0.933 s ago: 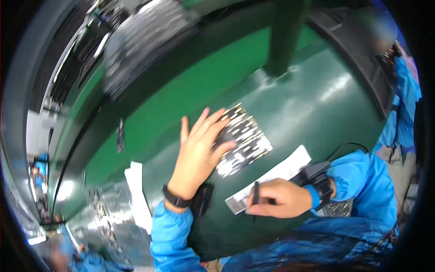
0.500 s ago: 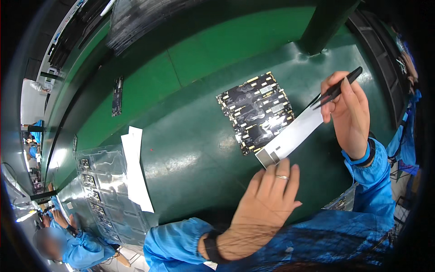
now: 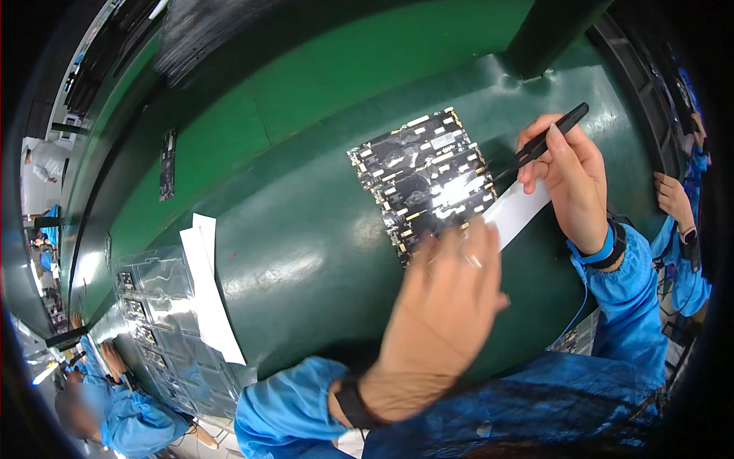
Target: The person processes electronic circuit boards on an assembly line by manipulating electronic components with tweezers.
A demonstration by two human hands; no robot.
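Observation:
A panel of black circuit boards (image 3: 405, 161) with pale components lies on the green table. My right hand (image 3: 575, 180) grips black tweezers (image 3: 552, 138) between thumb and fingers, tips toward the panel's right edge. Beneath that hand a white paper strip (image 3: 521, 212) runs down left toward my left hand (image 3: 440, 317), beside the panel. The left hand reaches over the panel's lower part with fingers stretched out, blurred by motion. Its fingers hide the strip's lower end, and whether they touch the panel I cannot tell.
Other white strips (image 3: 208, 294) lie at the left, partly over a clear plastic tray (image 3: 172, 306) holding small boards. A narrow black board (image 3: 167, 164) rests farther back. A dark post (image 3: 554, 34) stands at the far right. Co-workers in blue sit at left (image 3: 145, 417) and right.
My left hand has moved up from the strip's lower end onto the lower part of the panel. The right hand with the tweezers has shifted slightly left. The view has shifted a little.

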